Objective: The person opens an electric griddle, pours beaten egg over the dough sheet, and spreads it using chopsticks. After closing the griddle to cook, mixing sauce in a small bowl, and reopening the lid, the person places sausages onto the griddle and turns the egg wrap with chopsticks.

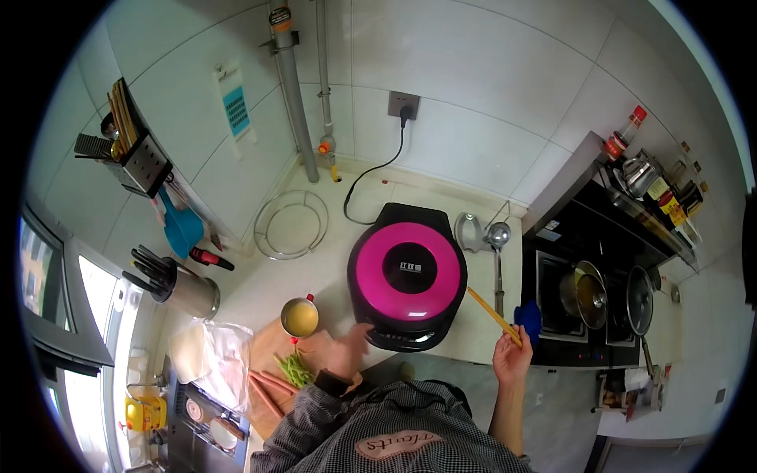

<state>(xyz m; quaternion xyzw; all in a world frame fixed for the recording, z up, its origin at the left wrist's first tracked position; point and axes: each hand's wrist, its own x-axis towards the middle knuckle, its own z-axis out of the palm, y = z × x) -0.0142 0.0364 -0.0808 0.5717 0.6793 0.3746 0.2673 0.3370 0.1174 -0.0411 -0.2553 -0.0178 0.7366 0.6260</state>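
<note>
A closed electric griddle (363, 268) with a bright pink lid stands on the counter. My left hand (347, 352) is at its front left corner beside the control panel (402, 339), fingers stretched out and holding nothing; I cannot tell whether it touches. In my right hand (512, 356), a pair of wooden chopsticks (490, 311) points up and left toward the griddle's right side. A blue item (528, 319) lies just behind that hand. Left of the griddle, a metal cup (300, 318) of yellow liquid, green vegetable pieces (295, 367) and sausages (268, 392) sit around a cutting board (264, 347).
A wire ring rack (290, 225) and a knife holder (185, 288) stand at the left. A ladle (497, 236) lies right of the griddle. Farther right, a pot (583, 296) sits on the stove beside a lidded pan (640, 301). The griddle's cord (386, 164) runs to the wall socket.
</note>
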